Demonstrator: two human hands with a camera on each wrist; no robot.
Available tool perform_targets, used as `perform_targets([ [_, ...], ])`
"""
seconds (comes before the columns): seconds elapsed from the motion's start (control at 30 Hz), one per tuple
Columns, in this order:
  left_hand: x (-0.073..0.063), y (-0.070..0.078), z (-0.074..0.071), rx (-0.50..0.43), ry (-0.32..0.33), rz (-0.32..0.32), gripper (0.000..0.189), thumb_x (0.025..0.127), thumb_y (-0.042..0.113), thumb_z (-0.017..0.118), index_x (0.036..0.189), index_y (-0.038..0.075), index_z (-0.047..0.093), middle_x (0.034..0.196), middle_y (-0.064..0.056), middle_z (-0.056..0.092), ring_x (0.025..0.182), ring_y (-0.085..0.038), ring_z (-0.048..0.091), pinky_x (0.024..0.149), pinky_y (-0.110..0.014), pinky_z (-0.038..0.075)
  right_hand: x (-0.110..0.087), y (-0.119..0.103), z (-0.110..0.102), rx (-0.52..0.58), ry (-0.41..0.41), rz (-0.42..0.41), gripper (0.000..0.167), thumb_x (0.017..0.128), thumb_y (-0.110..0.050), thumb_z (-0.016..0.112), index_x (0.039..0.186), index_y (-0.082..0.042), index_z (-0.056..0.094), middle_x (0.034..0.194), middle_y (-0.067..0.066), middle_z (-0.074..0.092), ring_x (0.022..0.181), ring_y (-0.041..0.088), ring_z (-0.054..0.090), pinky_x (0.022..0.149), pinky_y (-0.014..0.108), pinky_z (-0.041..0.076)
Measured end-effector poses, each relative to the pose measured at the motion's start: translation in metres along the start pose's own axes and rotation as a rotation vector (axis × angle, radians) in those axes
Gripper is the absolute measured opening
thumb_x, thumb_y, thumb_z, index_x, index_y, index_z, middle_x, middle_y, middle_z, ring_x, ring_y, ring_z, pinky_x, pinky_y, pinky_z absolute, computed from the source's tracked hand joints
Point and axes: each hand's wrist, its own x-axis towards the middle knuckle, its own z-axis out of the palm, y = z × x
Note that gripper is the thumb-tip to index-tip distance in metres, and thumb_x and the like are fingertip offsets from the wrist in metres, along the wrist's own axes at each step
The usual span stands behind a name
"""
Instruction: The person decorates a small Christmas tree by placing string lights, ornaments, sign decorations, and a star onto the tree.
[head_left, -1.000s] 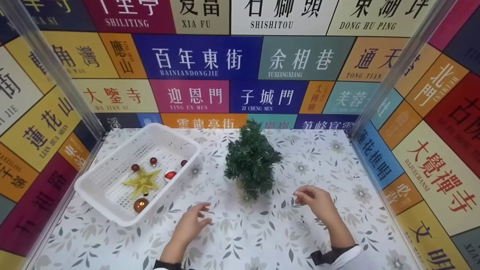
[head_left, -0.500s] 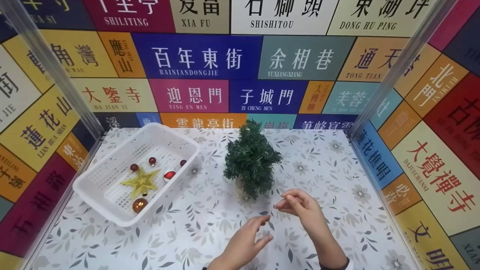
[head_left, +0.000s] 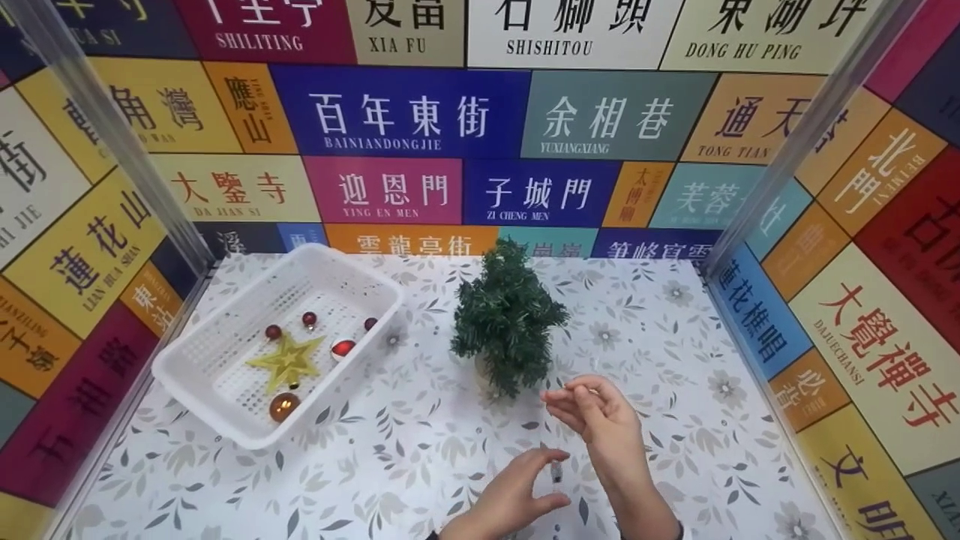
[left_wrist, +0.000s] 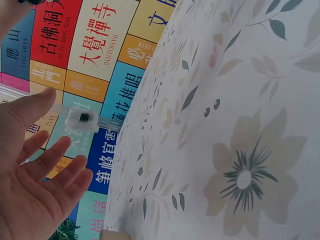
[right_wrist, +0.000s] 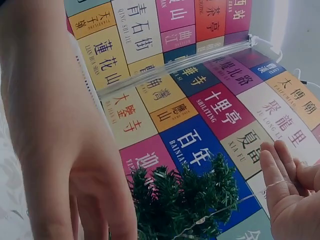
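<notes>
My right hand [head_left: 604, 420] is in front of the green artificial Christmas tree [head_left: 510, 315], at its lower right. In the right wrist view its thumb and fingers pinch a thin wire string light [right_wrist: 201, 220], which runs down across the tree. My left hand [head_left: 510, 495] is just below, thumb and fingers spread apart. In the gap between them, in the head view, hangs a small pale piece [head_left: 556, 471] with a dark spot. The left wrist view shows a small white box [left_wrist: 81, 120] with a dark square beside the spread fingers.
On the left a white perforated basket [head_left: 255, 439] holds a gold star [head_left: 289, 362], an orange-brown bauble [head_left: 284, 406], a red and white bauble [head_left: 343, 349] and small dark red baubles. Sign-printed walls enclose the flower-patterned table.
My left hand has moved right, from near the basket to beside the right hand. The right hand has come slightly left and nearer to it. Tree and basket stay put.
</notes>
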Motion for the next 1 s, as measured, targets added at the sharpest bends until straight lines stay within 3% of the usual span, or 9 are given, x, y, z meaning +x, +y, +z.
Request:
perform_targets([
  [0.07, 0.003, 0.0, 0.004, 0.013, 0.001, 0.064, 0.033, 0.084, 0.029, 0.06, 0.115, 0.019, 0.052, 0.108, 0.01, 0.054, 0.093, -0.003, 0.051, 0.078, -0.019, 0.043, 0.0, -0.001, 0.002, 0.028, -0.021, -0.015, 0.015, 0.093, -0.008, 0.043, 0.099, 0.005, 0.05, 0.091, 0.013, 0.065, 0.092, 0.03, 0.06, 0.082, 0.038, 0.046],
  [0.17, 0.004, -0.002, 0.006, -0.009, 0.034, 0.082, 0.016, 0.086, 0.02, 0.058, 0.102, 0.018, 0.06, 0.097, 0.011, 0.058, 0.085, 0.0, 0.052, 0.072, -0.016, 0.044, 0.001, -0.004, 0.002, 0.033, -0.035, -0.056, 0.014, 0.094, -0.006, 0.041, 0.098, 0.003, 0.051, 0.092, 0.014, 0.065, 0.092, 0.029, 0.06, 0.082, 0.038, 0.046],
  [0.33, -0.005, -0.009, -0.012, -0.098, 0.092, -0.075, 0.013, 0.088, 0.026, 0.054, 0.093, 0.019, 0.065, 0.087, 0.014, 0.058, 0.077, 0.0, 0.055, 0.066, -0.018, 0.047, 0.005, -0.007, -0.012, -0.102, 0.057, -0.121, 0.02, 0.092, -0.009, 0.047, 0.098, 0.01, 0.05, 0.095, 0.019, 0.064, 0.093, 0.03, 0.06, 0.082, 0.038, 0.045],
  [0.5, -0.014, -0.01, -0.044, -0.132, 0.168, -0.161, 0.018, 0.088, 0.033, 0.053, 0.098, 0.021, 0.061, 0.089, 0.014, 0.058, 0.074, -0.003, 0.056, 0.063, -0.019, 0.048, 0.006, -0.008, -0.034, -0.278, 0.188, -0.079, 0.033, 0.089, -0.016, 0.054, 0.103, 0.013, 0.05, 0.097, 0.019, 0.063, 0.094, 0.027, 0.06, 0.082, 0.034, 0.046],
  [0.63, -0.019, -0.007, -0.066, -0.089, 0.256, -0.152, 0.024, 0.086, 0.041, 0.052, 0.098, 0.022, 0.06, 0.088, 0.014, 0.059, 0.075, -0.002, 0.055, 0.066, -0.021, 0.048, 0.006, -0.005, -0.049, -0.311, 0.253, -0.043, 0.032, 0.088, -0.014, 0.056, 0.11, 0.008, 0.049, 0.097, 0.018, 0.063, 0.093, 0.024, 0.06, 0.082, 0.032, 0.046],
  [0.8, -0.023, 0.001, -0.082, -0.019, 0.335, -0.058, 0.017, 0.087, 0.036, 0.052, 0.096, 0.025, 0.062, 0.088, 0.013, 0.06, 0.075, -0.001, 0.056, 0.066, -0.022, 0.048, 0.005, 0.0, -0.06, -0.357, 0.269, -0.025, 0.051, 0.087, -0.002, 0.055, 0.131, -0.007, 0.031, 0.115, 0.022, 0.053, 0.102, 0.02, 0.056, 0.085, 0.025, 0.044],
  [0.9, -0.024, 0.005, -0.086, 0.011, 0.393, -0.01, 0.014, 0.087, 0.033, 0.053, 0.094, 0.025, 0.062, 0.089, 0.013, 0.061, 0.073, -0.001, 0.055, 0.064, -0.021, 0.047, 0.005, 0.005, -0.066, -0.553, 0.227, -0.013, 0.047, 0.088, -0.003, 0.053, 0.131, -0.009, 0.036, 0.125, 0.015, 0.047, 0.111, 0.017, 0.049, 0.088, 0.016, 0.039],
  [1.0, -0.024, 0.005, -0.094, 0.05, 0.45, 0.008, 0.015, 0.087, 0.033, 0.054, 0.093, 0.023, 0.064, 0.088, 0.013, 0.061, 0.07, -0.001, 0.053, 0.062, -0.021, 0.047, 0.004, 0.009, -0.071, -0.846, 0.169, -0.014, 0.029, 0.09, -0.019, 0.054, 0.117, -0.01, 0.054, 0.128, 0.006, 0.047, 0.116, 0.017, 0.045, 0.09, 0.021, 0.039],
])
